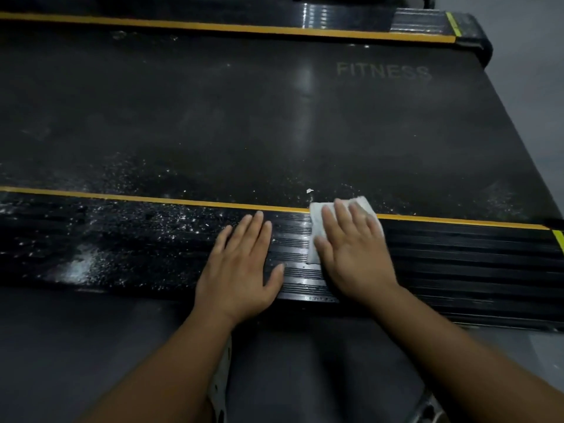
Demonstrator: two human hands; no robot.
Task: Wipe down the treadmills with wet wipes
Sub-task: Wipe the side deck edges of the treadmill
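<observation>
A black treadmill lies across the view, its wide belt (244, 117) printed with "FITNESS" and its near ribbed side rail (457, 254) edged by a yellow stripe. My right hand (351, 248) lies flat with straight fingers on a white wet wipe (316, 227), pressing it onto the rail and the stripe. My left hand (241, 270) rests flat on the rail just to the left of it, fingers straight, holding nothing. White dust and specks cover the rail and belt to the left (122, 233); the rail to the right looks dark and shiny.
A small white scrap (309, 190) lies on the belt just beyond the wipe. The far rail (213, 13) with its own yellow stripe runs along the top. Grey floor (534, 87) shows at the right and in front of the treadmill (91, 346).
</observation>
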